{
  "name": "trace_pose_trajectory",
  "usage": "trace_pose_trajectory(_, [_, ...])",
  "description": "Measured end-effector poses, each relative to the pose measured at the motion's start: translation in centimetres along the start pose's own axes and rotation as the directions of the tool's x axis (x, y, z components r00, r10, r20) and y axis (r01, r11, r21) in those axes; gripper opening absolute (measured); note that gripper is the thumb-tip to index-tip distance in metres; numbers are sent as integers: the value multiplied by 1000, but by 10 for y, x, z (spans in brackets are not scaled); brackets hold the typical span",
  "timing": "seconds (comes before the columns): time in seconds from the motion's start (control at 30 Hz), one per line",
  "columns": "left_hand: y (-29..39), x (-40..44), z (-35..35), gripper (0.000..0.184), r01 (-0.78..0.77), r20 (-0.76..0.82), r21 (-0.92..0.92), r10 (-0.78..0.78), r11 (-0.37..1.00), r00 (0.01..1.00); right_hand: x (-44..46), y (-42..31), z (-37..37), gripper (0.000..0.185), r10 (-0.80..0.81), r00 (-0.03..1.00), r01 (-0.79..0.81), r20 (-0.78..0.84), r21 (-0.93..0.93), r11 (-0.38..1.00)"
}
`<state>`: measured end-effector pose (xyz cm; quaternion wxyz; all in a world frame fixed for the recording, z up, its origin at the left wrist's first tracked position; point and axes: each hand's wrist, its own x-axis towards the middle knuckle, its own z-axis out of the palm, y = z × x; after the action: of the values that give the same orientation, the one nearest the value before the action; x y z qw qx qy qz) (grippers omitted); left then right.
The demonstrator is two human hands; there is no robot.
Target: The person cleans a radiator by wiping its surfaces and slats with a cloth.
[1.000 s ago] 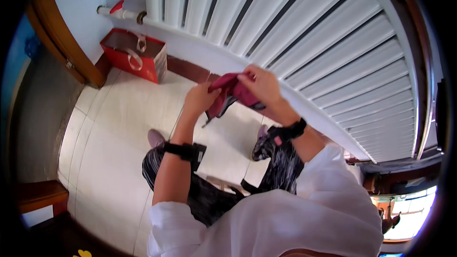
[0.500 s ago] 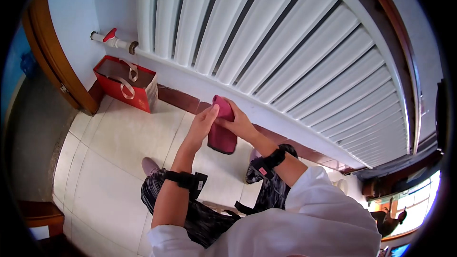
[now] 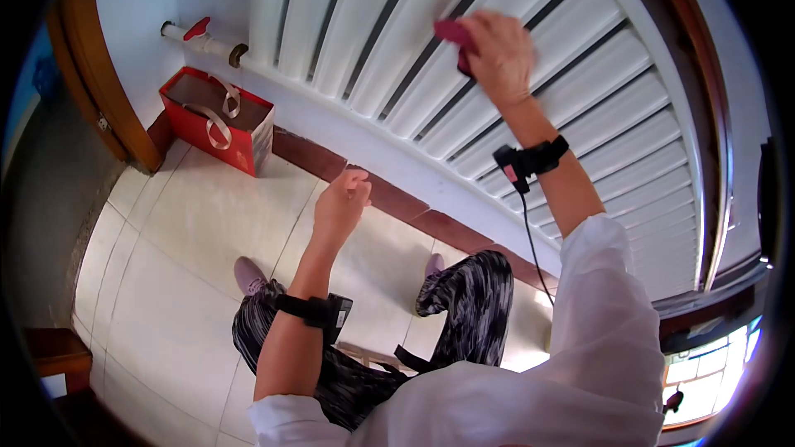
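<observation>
A folded dark pink cloth (image 3: pixel 454 32) is in my right hand (image 3: pixel 502 51), held against the front of the white radiator (image 3: pixel 397 29). The hand is slightly blurred, its fingers wrapped over the cloth. My left hand (image 3: pixel 341 203) hangs above the tiled floor below the radiator, its fingers curled in loosely with nothing visible in them. Both forearms carry a black strap with a small device; a cable runs down from the right one (image 3: pixel 530 161).
A red paper bag (image 3: pixel 207 128) with ribbon handles stands by the wall under a pipe valve with a red handle (image 3: pixel 197 29). A wooden door frame (image 3: pixel 103 74) is on the left. My knees and shoes are below on pale floor tiles (image 3: pixel 190 290).
Both hands held the cloth together over the floor. My left hand has let go and stays low; my right hand has carried the cloth up and right to the radiator.
</observation>
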<state>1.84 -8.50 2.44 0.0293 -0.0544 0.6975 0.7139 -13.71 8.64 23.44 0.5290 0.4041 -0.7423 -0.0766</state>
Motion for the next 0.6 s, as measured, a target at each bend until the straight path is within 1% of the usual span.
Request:
trace_pose_trajectory(0.1, [-7, 2, -1, 30, -22, 11, 31, 21, 999, 1000, -28, -24, 20, 31, -143, 980, 132, 139, 86, 988])
trace_pose_trajectory(0.13, [-8, 2, -3, 30, -20, 8, 30, 20, 999, 1000, -35, -34, 25, 26, -145, 971, 128, 191, 100, 987])
trace_pose_trajectory(0.17, [-7, 2, -3, 30, -22, 13, 30, 21, 999, 1000, -43, -43, 32, 26, -147, 971, 130, 190, 102, 986])
trace_pose_trajectory(0.23, [-8, 1, -5, 30, -28, 15, 29, 27, 999, 1000, -59, -57, 46, 23, -208, 867, 170, 452, 122, 978])
trace_pose_trajectory(0.27, [-9, 0, -3, 29, -55, -29, 19, 55, 998, 998, -61, -63, 47, 23, -214, 868, 176, 449, 123, 977])
trace_pose_trajectory(0.3, [-10, -1, -3, 27, -81, -72, 9, 82, 997, 994, -63, -66, 48, 21, -243, 825, 216, 510, 113, 970])
trace_pose_trajectory(0.33, [-12, -1, -4, 27, -83, -75, 3, 83, 997, 994, -64, -68, 48, 19, -268, 777, 255, 570, 105, 961])
trace_pose_trajectory(0.37, [-12, -2, -5, 27, -77, -69, 7, 77, 997, 995, -60, -63, 47, 19, -273, 774, 260, 572, 107, 960])
trace_pose_trajectory(0.43, [-10, -5, -9, 27, -67, -67, 8, 67, 998, 995, -39, -42, 40, 18, -201, 888, 200, 414, 46, 979])
trace_pose_trajectory(0.5, [0, -9, -15, 30, 15, 50, 33, -17, 999, 999, -1, -22, 13, 23, -97, 972, 99, 216, -1, 995])
trace_pose_trajectory(0.53, [-3, -7, -15, 30, 19, 48, 31, -20, 999, 999, 11, -14, 1, 26, -58, 989, 63, 135, -32, 998])
trace_pose_trajectory(0.57, [-6, -4, -14, 31, -20, 41, 69, 18, 997, 999, 17, -9, -6, 30, -21, 998, 24, 53, -62, 998])
trace_pose_trajectory(0.6, [-8, -2, -12, 31, -61, 37, 107, 57, 992, 998, 15, -6, -5, 34, 7, 999, -5, 32, -62, 998])
